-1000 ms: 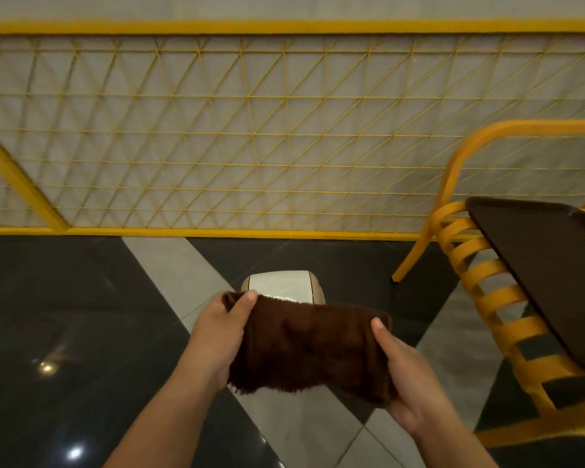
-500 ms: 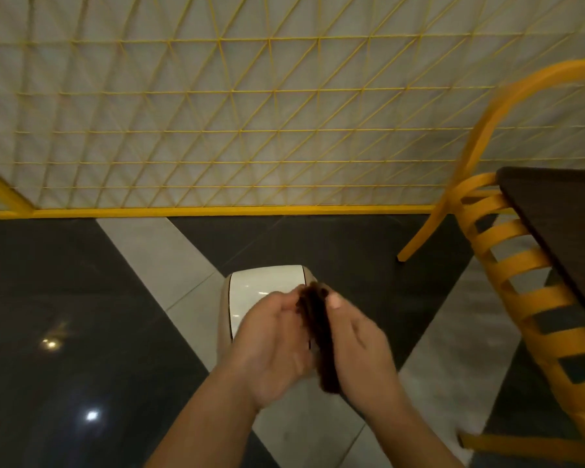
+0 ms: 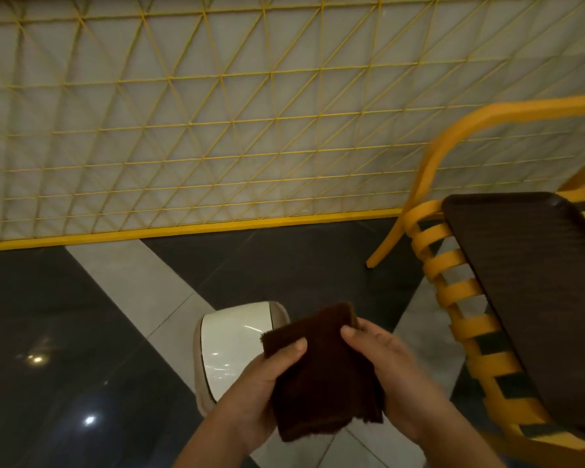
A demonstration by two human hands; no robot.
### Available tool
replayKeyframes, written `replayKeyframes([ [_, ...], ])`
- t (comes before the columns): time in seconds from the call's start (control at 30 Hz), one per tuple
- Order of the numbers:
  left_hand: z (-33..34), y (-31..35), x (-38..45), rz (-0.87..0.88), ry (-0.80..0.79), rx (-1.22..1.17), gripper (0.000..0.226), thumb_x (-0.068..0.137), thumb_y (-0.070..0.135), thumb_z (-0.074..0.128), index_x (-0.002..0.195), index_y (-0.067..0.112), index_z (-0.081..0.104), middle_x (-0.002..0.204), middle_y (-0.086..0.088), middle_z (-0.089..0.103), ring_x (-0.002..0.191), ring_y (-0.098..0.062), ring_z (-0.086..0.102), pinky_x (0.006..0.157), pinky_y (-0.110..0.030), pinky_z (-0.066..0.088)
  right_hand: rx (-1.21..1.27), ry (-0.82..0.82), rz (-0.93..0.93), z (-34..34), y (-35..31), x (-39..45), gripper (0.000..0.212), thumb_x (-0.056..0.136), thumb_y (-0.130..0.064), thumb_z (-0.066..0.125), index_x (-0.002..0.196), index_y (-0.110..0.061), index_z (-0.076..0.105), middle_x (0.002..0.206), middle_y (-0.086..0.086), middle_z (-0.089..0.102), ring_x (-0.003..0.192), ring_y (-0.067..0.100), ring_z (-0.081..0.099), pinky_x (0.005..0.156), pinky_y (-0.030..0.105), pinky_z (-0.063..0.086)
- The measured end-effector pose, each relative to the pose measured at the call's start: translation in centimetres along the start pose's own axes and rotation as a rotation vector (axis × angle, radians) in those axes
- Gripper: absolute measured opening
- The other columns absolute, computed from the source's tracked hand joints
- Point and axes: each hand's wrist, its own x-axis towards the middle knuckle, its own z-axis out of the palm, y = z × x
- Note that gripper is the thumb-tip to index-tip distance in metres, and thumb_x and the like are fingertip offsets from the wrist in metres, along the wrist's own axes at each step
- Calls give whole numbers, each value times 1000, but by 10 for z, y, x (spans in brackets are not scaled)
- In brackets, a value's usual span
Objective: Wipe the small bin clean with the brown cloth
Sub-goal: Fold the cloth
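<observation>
Small bin (image 3: 232, 349) stands on the tiled floor (image 3: 81, 332) beneath the folded brown cloth (image 3: 321, 373), which the left hand (image 3: 260, 396) grips with thumb on top while the right hand (image 3: 392, 376) curls round its other edge.

The floor (image 3: 81, 332) is carrying everything here, its glossy black tiles crossed by pale grey bands that are running diagonally and meeting under the small bin (image 3: 230, 346). The bin is standing directly on one of those pale bands, its white lid facing up and its beige body showing at the edges. Behind the bin, a yellow lattice fence (image 3: 217, 130) is running along the floor's far edge, its bottom rail sitting on the tiles. To the right of the bin, a yellow slatted chair (image 3: 453, 288) is resting a leg on the floor. Left of the bin, ceiling lights are reflecting in the dark tiles.
</observation>
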Motion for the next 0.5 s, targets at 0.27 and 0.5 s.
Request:
replayKeyframes([
  [0.27, 123, -13, 53, 26, 30, 126, 36, 88, -9, 56, 117, 12, 58, 111, -13, 69, 97, -29, 69, 77, -45, 58, -379, 325, -34, -127, -76, -46, 32, 89, -5, 60, 113, -25, 64, 103, 1, 73, 91, 20, 71, 82, 40, 56],
  [0.5, 243, -46, 129, 309, 88, 470, 48, 85, -2, 59, 111, 35, 48, 99, 8, 64, 100, -14, 63, 89, -38, 54, -512, 710, -100, -239, -106, -39, 35, 94, -7, 53, 126, -21, 58, 94, -1, 67, 82, 21, 68, 65, 35, 57],
])
